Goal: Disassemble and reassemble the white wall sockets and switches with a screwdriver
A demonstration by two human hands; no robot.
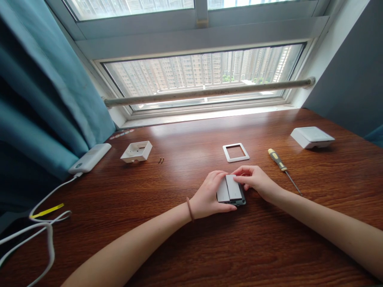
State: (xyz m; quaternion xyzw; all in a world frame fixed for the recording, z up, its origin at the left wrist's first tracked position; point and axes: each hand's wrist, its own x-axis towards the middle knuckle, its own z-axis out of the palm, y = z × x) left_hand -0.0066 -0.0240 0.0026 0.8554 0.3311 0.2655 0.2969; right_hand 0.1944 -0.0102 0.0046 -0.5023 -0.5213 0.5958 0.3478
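A wall switch (223,192) with a dark base and pale rocker panels lies on the brown table. My left hand (208,195) grips it from the left, thumb along the near edge and fingers over the far edge. At its far right side, my right hand (254,180) is closed on a white rocker key (234,189), which sits slightly raised and askew on the switch. Fingers hide part of the switch's far edge. Beyond the hands lies a square white frame (244,152). To the right rests a screwdriver (278,161) with a yellow and grey handle.
A white mounting box (131,156) stands at the left, with two small screws (160,160) beside it. Farther left are a white power bank (92,158) and its cable (50,239). Another white switch unit (312,136) sits at the far right. A window and curtain border the table.
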